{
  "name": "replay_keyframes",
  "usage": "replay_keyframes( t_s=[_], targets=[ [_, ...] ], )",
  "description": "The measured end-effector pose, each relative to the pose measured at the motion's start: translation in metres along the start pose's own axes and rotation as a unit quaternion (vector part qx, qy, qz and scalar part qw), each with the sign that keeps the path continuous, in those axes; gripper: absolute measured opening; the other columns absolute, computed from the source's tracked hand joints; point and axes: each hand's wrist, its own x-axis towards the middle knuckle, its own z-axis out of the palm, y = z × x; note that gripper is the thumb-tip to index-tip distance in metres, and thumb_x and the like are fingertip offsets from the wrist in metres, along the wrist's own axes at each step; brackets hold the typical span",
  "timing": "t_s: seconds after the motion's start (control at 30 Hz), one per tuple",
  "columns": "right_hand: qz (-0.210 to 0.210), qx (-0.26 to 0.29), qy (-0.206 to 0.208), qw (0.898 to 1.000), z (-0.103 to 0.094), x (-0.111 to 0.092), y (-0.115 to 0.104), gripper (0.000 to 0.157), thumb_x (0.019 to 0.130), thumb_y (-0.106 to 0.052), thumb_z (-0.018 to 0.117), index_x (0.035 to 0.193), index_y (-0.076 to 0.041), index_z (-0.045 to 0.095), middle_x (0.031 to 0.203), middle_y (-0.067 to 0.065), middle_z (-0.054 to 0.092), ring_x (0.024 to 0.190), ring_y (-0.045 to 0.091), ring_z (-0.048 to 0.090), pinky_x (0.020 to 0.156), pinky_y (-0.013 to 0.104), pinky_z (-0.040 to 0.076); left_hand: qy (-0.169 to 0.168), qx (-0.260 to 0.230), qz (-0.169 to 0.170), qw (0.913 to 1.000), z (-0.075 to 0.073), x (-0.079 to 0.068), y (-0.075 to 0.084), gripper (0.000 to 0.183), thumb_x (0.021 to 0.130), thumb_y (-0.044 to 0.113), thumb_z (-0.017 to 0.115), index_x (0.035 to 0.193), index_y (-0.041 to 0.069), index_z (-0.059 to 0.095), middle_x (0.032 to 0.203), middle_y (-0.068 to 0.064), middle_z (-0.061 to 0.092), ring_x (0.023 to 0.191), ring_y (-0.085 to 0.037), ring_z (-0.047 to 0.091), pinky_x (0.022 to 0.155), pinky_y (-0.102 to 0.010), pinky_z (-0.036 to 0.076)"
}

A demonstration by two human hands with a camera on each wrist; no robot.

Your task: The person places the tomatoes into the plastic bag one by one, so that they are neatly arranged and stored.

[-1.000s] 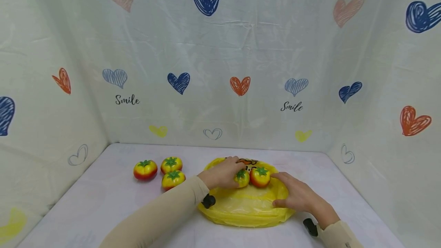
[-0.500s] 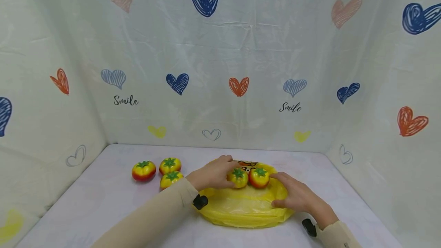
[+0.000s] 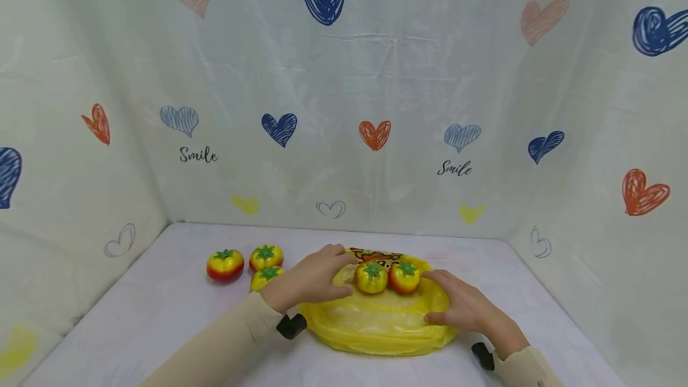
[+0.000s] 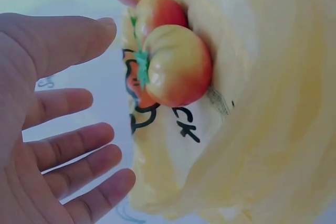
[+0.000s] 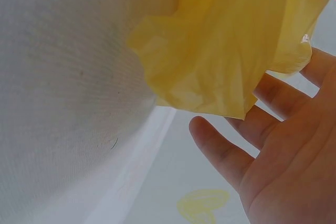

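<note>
"Left hand [image 3: 312,282] first: it was round the left-of-pair tomato [image 3: 371,278] a second ago, and now it has drawn off to the left. That tomato sits on the yellow plastic bag [image 3: 376,330], touching or just beside the right-of-pair tomato [image 3: 405,278]."

"And its grip?"

"Released — thumb and fingers spread wide, nothing between them."

"What of the right hand [image 3: 466,305]?"

"Loosely spread at the bag's right edge, thumb well apart from the fingers. Bag film hangs across some fingers [image 5: 218,148]; nothing looks clenched. Whether a fingertip presses the right-of-pair tomato, one cannot tell."

"How would these tomatoes handle?"

"Probably light and firm, perhaps models, with glossy skin that could slip or roll. They suit a thumb-and-fingers hold round the widest part, below the green leaves. The bag seems thin and limp — best taken by its rim, with fingers inside and thumb outside."
</note>
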Motion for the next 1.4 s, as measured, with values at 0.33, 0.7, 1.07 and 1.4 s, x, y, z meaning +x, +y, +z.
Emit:
replay_keyframes(
  t_s=[0.33, 0.7, 1.07, 1.4],
  targets=[
    [-0.005, 0.003, 0.001, 1.000, 0.004, 0.001, 0.001, 0.079, 0.067, -0.051, 0.080, 0.135, -0.025, 0.050, 0.140, 0.002, 0.047, 0.125, 0.029, 0.047, 0.098, 0.056, 0.039, 0.000, 0.004, -0.027, 0.9996, 0.005, -0.034, -0.004, 0.054, 0.082, 0.044, 0.072, 0.128, 0.021, 0.058, 0.119, 0.003, 0.054, 0.103, -0.013, 0.049, 0.090, -0.034, 0.048],
    [-0.002, 0.002, -0.003, 1.000, 0.005, 0.001, 0.003, 0.081, 0.066, -0.053, 0.080, 0.135, -0.024, 0.049, 0.139, 0.003, 0.047, 0.123, 0.029, 0.048, 0.096, 0.057, 0.040, 0.047, -0.016, -0.015, 0.9987, 0.000, -0.062, -0.010, 0.050, 0.083, 0.039, 0.073, 0.126, 0.019, 0.059, 0.116, 0.003, 0.053, 0.101, -0.013, 0.048, 0.089, -0.033, 0.048],
    [-0.012, -0.004, 0.008, 1.000, 0.004, 0.001, 0.002, 0.079, 0.067, -0.051, 0.080, 0.135, -0.024, 0.050, 0.138, 0.001, 0.048, 0.123, 0.027, 0.048, 0.097, 0.054, 0.040, 0.087, -0.003, -0.050, 0.9949, -0.007, -0.082, -0.034, 0.053, 0.078, 0.038, 0.077, 0.123, 0.017, 0.060, 0.115, 0.004, 0.053, 0.102, -0.013, 0.049, 0.091, -0.037, 0.048],
    [0.004, 0.002, -0.001, 1.000, 0.002, 0.000, 0.000, 0.080, 0.067, -0.051, 0.081, 0.135, -0.025, 0.049, 0.139, 0.002, 0.047, 0.123, 0.029, 0.048, 0.096, 0.059, 0.039, 0.096, 0.006, -0.094, 0.9909, -0.004, -0.097, -0.055, 0.052, 0.076, 0.034, 0.080, 0.122, 0.019, 0.061, 0.122, -0.001, 0.053, 0.112, -0.020, 0.050, 0.096, -0.044, 0.045]
  ],
)
